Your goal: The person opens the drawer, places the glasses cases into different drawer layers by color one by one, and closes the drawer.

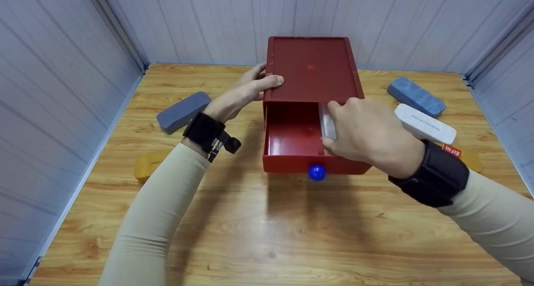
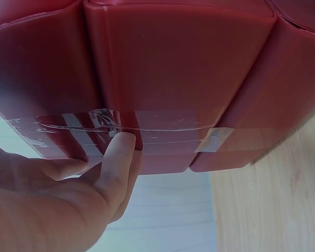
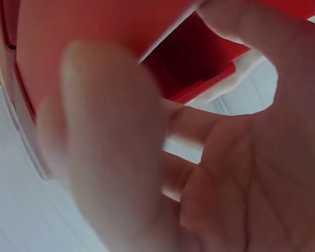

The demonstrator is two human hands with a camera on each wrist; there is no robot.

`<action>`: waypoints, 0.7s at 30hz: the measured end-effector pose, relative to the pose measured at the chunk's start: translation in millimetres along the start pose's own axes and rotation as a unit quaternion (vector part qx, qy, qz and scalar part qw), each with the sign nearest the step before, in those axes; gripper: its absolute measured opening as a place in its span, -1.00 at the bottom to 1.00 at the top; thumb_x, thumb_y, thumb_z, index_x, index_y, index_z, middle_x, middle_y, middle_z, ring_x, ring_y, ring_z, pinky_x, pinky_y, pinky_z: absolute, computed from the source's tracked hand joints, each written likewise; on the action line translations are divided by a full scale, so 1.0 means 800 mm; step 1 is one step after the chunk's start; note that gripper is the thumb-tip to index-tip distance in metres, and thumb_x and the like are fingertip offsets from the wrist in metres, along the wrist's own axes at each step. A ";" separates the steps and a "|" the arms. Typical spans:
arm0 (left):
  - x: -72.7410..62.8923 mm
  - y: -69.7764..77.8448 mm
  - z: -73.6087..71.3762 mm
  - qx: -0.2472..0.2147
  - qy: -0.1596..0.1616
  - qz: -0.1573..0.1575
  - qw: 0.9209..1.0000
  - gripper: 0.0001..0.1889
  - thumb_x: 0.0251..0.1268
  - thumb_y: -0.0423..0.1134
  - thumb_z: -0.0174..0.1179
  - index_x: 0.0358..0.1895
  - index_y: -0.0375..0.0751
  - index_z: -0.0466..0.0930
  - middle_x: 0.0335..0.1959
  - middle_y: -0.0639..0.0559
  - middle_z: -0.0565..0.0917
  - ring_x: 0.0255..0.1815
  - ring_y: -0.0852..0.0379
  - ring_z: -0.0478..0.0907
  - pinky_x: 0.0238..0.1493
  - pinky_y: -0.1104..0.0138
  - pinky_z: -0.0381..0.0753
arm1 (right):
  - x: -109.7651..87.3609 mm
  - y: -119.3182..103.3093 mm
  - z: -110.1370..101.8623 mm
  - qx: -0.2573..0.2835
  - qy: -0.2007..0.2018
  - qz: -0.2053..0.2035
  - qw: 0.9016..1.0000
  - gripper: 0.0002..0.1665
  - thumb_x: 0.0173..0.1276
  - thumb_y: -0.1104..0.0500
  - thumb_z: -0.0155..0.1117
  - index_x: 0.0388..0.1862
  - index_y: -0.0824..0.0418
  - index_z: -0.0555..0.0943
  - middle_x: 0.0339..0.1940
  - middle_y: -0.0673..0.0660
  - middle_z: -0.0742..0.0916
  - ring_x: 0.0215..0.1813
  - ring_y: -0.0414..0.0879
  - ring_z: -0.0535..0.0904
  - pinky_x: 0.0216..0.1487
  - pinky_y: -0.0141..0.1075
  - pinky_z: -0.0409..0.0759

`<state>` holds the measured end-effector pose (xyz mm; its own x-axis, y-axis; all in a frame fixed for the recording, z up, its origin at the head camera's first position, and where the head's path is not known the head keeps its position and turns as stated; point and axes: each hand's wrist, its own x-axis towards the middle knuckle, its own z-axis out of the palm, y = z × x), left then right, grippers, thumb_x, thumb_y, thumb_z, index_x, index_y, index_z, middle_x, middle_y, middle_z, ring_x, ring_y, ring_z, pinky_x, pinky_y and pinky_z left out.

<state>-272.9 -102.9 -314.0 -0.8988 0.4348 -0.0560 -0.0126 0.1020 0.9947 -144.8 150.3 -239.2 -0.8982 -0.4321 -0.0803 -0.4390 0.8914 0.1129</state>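
Observation:
A red drawer box (image 1: 311,69) stands upright on the wooden table, its drawer pulled out at the front below a round blue knob (image 1: 317,172). My left hand (image 1: 240,92) rests on the box's left side with the thumb on its top. In the left wrist view its fairly straight fingers (image 2: 118,163) touch the red side across clear tape (image 2: 168,128). Over the drawer's right half, my right hand (image 1: 367,129) has bent fingers and holds a pale block (image 1: 327,125), mostly hidden under it. In the right wrist view these fingers (image 3: 115,131) are blurred against red plastic.
Left of the box lie a grey-blue block (image 1: 183,111) and a yellow block (image 1: 152,164) partly behind the left sleeve. To the right are a blue block (image 1: 416,96), a white block (image 1: 425,123) and a partly covered yellow block (image 1: 471,159). Pale panels (image 1: 225,23) enclose the table.

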 end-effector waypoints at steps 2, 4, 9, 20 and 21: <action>0.000 0.000 0.000 0.002 0.000 0.002 1.000 -0.13 0.43 -0.03 0.26 0.71 -0.12 0.07 0.43 -0.10 0.50 0.31 -0.01 0.60 0.34 0.15 0.60 | 0.000 0.004 0.000 0.006 -0.003 -0.004 1.000 -0.34 0.41 -0.21 0.40 0.06 0.37 0.59 -0.23 0.34 0.74 -0.20 0.28 0.72 -0.35 0.10 0.69; 0.000 0.000 0.000 0.005 0.000 0.003 1.000 -0.14 0.44 -0.02 0.26 0.70 -0.12 0.09 0.42 -0.09 0.51 0.30 0.00 0.60 0.33 0.15 0.61 | 0.000 0.008 0.001 0.012 -0.005 -0.008 1.000 -0.36 0.43 -0.21 0.38 0.06 0.36 0.60 -0.23 0.32 0.74 -0.17 0.26 0.72 -0.34 0.11 0.70; -0.002 0.000 0.000 0.008 -0.002 0.004 1.000 -0.10 0.43 0.00 0.26 0.72 -0.11 0.04 0.42 -0.10 0.49 0.30 0.00 0.60 0.34 0.15 0.60 | -0.005 0.025 0.000 0.040 0.004 -0.033 0.999 -0.51 0.44 -0.15 0.35 -0.04 0.26 0.65 -0.29 0.20 0.73 -0.21 0.17 0.70 -0.36 0.08 0.66; -0.004 0.001 -0.001 0.003 -0.003 0.002 1.000 -0.06 0.44 0.01 0.26 0.74 -0.11 -0.03 0.48 -0.09 0.44 0.34 0.00 0.58 0.39 0.15 0.56 | -0.030 0.082 -0.010 0.120 0.054 -0.122 0.984 -0.75 0.54 -0.02 0.38 0.09 0.00 0.75 -0.07 -0.02 0.78 -0.45 -0.24 0.54 -0.31 -0.20 0.59; -0.004 0.001 -0.001 0.005 -0.004 0.001 1.000 -0.06 0.44 0.02 0.26 0.74 -0.11 -0.04 0.48 -0.09 0.43 0.34 0.01 0.58 0.39 0.15 0.56 | -0.033 0.088 -0.009 0.123 0.068 -0.130 0.982 -0.78 0.54 0.01 0.38 0.08 0.01 0.75 -0.04 -0.03 0.78 -0.44 -0.25 0.56 -0.30 -0.20 0.60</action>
<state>-270.4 -105.1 -313.2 -0.8953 0.4420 -0.0547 -0.0063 0.1103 0.9939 -152.3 223.3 -222.3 -0.7580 -0.6496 0.0592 -0.6507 0.7468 -0.1372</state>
